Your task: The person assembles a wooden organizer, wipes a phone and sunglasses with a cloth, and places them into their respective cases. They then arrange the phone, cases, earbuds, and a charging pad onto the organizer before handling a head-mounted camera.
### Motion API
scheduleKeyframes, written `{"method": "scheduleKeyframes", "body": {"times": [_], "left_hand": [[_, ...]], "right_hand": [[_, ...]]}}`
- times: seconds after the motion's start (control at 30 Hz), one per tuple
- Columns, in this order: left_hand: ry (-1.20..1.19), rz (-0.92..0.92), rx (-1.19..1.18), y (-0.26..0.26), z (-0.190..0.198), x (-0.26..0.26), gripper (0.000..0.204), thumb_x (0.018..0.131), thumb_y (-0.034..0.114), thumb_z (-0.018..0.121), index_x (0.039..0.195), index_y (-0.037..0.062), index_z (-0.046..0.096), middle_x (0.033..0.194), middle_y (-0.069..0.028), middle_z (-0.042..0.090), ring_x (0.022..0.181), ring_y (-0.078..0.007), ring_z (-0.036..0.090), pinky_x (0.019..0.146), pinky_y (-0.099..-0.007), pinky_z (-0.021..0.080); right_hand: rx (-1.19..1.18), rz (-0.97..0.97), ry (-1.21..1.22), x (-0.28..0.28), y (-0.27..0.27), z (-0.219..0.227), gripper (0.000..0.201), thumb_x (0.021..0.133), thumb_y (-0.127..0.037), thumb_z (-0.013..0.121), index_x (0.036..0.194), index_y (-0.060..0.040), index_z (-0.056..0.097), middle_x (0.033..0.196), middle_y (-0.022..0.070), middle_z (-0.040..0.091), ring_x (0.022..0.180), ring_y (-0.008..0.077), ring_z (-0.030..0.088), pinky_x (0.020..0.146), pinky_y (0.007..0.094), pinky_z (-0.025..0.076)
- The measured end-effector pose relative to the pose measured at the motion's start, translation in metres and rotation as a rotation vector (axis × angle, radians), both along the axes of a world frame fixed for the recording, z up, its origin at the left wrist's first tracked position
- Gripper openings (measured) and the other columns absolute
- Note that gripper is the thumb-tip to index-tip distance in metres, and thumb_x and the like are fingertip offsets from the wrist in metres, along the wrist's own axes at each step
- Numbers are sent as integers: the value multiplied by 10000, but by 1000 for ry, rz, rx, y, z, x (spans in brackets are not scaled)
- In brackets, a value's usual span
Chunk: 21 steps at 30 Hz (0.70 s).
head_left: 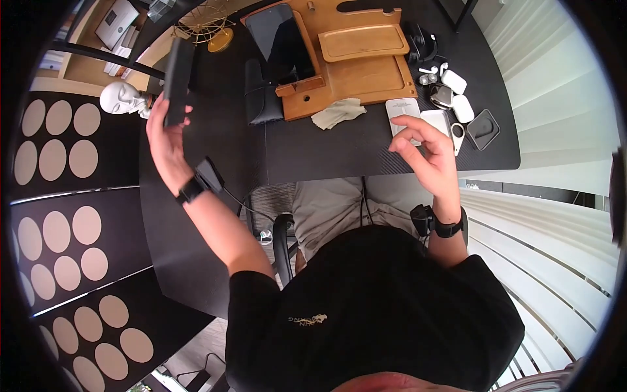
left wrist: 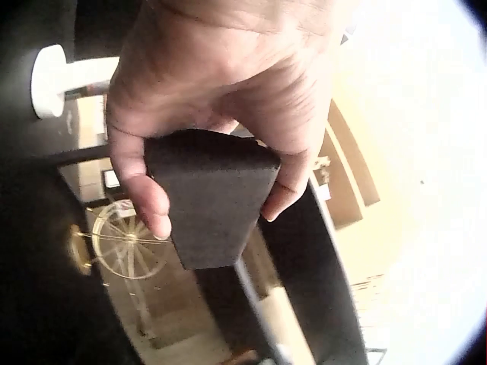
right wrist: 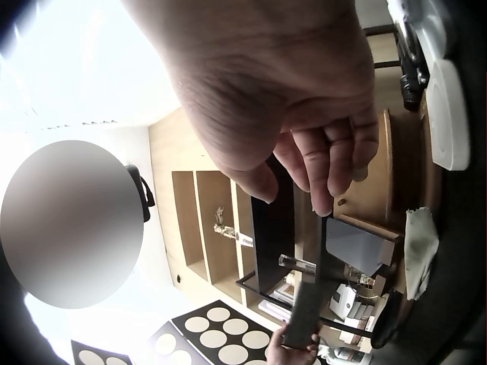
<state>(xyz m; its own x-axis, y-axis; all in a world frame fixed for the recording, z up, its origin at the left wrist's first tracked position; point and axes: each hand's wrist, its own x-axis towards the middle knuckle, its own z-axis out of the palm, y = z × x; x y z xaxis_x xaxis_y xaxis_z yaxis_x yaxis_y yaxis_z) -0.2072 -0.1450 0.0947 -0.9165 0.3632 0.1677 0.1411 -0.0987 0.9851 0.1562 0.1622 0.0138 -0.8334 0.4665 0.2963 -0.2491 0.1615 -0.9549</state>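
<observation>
One black desk [head_left: 339, 153] fills the middle, with a wooden organiser tray [head_left: 366, 72] at its far side holding a dark tablet [head_left: 281, 42]. Raised over the desk's far left, the left hand [head_left: 166, 134] grips a slim black case [head_left: 176, 78] upright, thumb and fingers wrapped round its lower end. The right hand [head_left: 428, 153] hovers near right with loosely curled fingers, seemingly holding nothing, above small white cases [head_left: 457, 95].
</observation>
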Motion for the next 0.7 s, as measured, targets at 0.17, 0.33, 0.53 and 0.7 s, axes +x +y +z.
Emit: {"method": "scheduleKeyframes", "body": {"times": [0.17, 0.33, 0.53, 0.7], "left_hand": [[223, -220, 161, 29, -4, 123, 642, 806, 236, 767, 1309, -110, 568, 1116, -198, 678, 841, -253, 697, 641, -282, 511], [167, -281, 118, 74, -46, 204, 518, 647, 212, 765, 1087, -42, 664, 1094, -180, 689, 1026, -245, 646, 967, -342, 463], [-50, -209, 390, 108, -81, 234, 572, 776, 103, 709, 1312, -16, 546, 1180, -153, 628, 1109, -221, 596, 1011, -332, 436], [-209, -92, 362, 128, -82, 238, 561, 1027, 162, 500, 1537, 40, 302, 1296, -189, 579, 1221, -284, 568, 1021, -423, 473]], "right_hand": [[-80, 78, 21, -7, -5, -6, 349, 927, -61, 685, 1263, 13, 623, 927, 46, 689, 843, 107, 613, 787, 267, 482], [-403, 202, 198, -11, -14, -4, 490, 922, -237, 733, 1309, 29, 593, 1103, 89, 664, 952, 127, 621, 825, 271, 486], [-337, 297, 16, -2, -8, -6, 549, 867, -263, 776, 1285, 51, 608, 1134, 119, 678, 988, 168, 659, 834, 277, 513], [160, 183, -104, -6, -18, 11, 565, 734, -207, 860, 1187, 64, 659, 1009, 166, 725, 843, 209, 711, 709, 308, 562]]}}
